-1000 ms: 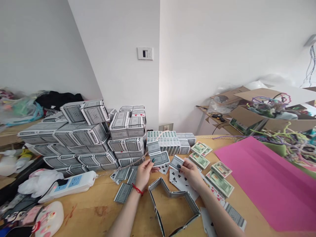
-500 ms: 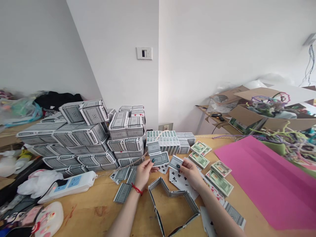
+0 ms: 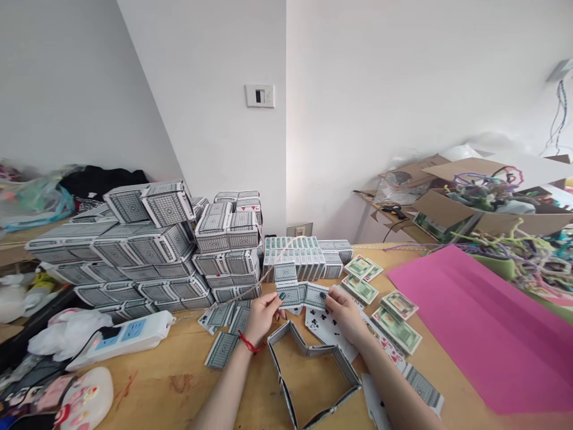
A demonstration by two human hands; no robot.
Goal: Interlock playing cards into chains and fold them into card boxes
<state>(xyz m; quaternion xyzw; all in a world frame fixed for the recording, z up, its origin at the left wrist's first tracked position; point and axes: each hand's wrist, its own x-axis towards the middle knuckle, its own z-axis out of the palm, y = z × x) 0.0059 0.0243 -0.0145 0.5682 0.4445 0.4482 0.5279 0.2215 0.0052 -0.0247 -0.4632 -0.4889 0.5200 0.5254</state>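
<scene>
Table (image 3: 152, 388) carries it all. Stack (image 3: 147, 245) of card blocks at back left. Frame (image 3: 323, 351) sits between the forearms: open angular ring of card walls on edge. Likely light and easy to rack; I'd lift by 2 opposite walls, no squeezing.

Left hand (image 3: 267, 307) pinches the left card (image 3: 294, 294), thumb on top near its left end; an upper card (image 3: 285, 272) sits at its far edge, can't tell if joined. Right hand (image 3: 344, 307) pinches the right card (image 3: 316, 295) at its right end. Left and right cards are pattern-up between the hands, by the face-up cards (image 3: 320, 325). A slanted strip shows between their inner ends; can't tell whose.

Should be near weightless, thin, bendy, probably slick. Crease risk beats drop risk. Best hold: outer ends, light thumb-and-finger pinch, inner ends clear. Overgripping would bow them and spoil alignment.
</scene>
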